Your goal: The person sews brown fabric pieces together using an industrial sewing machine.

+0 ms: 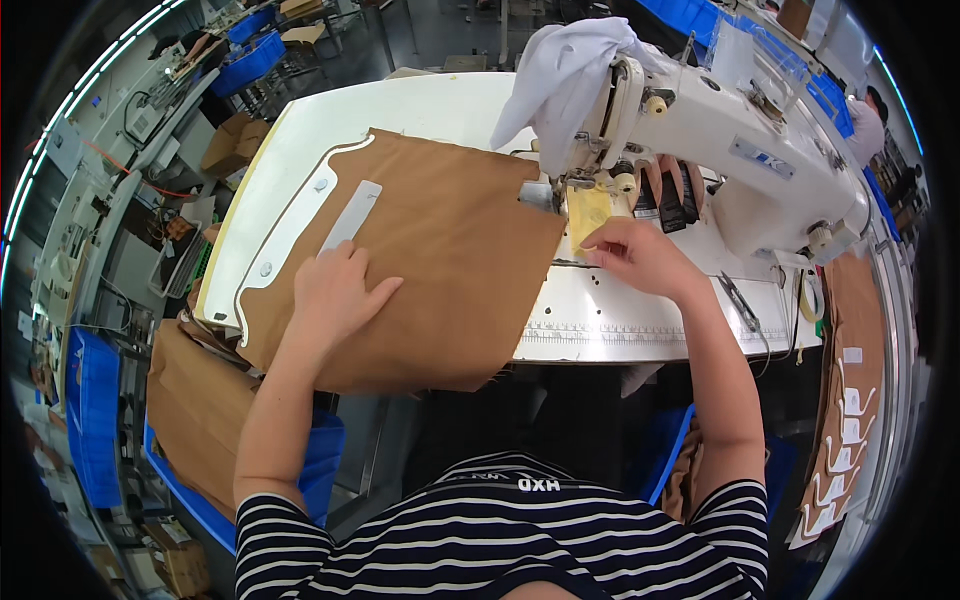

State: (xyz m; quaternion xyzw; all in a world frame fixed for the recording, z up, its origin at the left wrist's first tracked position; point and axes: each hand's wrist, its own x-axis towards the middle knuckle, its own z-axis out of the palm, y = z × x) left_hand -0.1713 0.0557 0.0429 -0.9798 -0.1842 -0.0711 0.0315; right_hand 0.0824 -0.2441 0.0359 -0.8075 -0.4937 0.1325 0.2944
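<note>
Nearest your body, a blue bin [322,470] sits below and to the left of your left hand [335,295], with brown fabric [200,400] heaped over it; a second blue bin [668,465] stands below your right hand [635,255]. Next is the front edge of the white table [660,348], where a printed ruler scale [615,333] runs on the near side of your right hand. Your left hand lies palm down on the brown cloth [450,230], unclenched, thumb spread to the right and nothing gripped. The cloth extends under that hand and rightward to just beside your right hand; its near edge overhangs the table. A pale grey strip [352,215] lies on the cloth, starting at your left fingertips and slanting away to the right. Your right hand is half curled at the near end of a yellow piece [590,210]; whether finger and thumb pinch it cannot be told. Metal snips [738,300] lie to the right of your right hand, with a roll of tape [811,295] further right. Beyond your right hand stands the white sewing machine [790,170], a white cloth bundle [565,85] draped over its head.
</note>
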